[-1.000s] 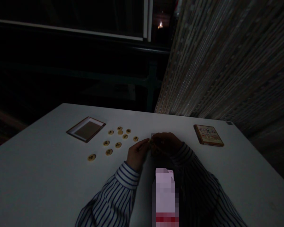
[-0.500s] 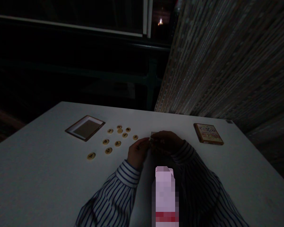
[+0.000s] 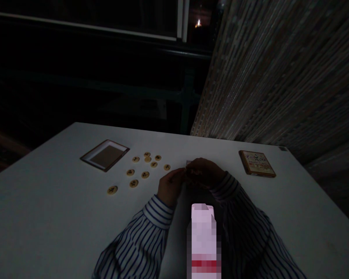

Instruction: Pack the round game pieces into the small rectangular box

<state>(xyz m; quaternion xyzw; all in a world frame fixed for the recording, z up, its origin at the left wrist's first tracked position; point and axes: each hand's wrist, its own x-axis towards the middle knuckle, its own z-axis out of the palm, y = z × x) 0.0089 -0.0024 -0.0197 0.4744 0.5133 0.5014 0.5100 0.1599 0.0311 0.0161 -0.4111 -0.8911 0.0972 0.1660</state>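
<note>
My left hand (image 3: 170, 186) and my right hand (image 3: 206, 171) meet over the middle of the white table (image 3: 55, 217). Both have their fingers curled together, and shadow and the backs of the hands hide what lies between them. A small pale edge (image 3: 189, 162) shows just beyond the fingertips; its kind cannot be made out. To the left of my left hand, several round Chinese chess pieces (image 3: 145, 174) with dark characters lie scattered flat. The nearest piece (image 3: 166, 167) is just beyond my left hand, apart from it.
An open shallow box part (image 3: 118, 160) lies at the left, and a closed box with a printed lid (image 3: 257, 163) at the right. A bright, pixelated phone-like object (image 3: 203, 232) sits between my forearms. A string curtain (image 3: 235, 77) hangs beyond the table's far edge.
My hands stay together in nearly the same place; a small light-coloured thing that showed between the fingertips is now mostly hidden. The chess pieces and boxes have not moved on the table.
</note>
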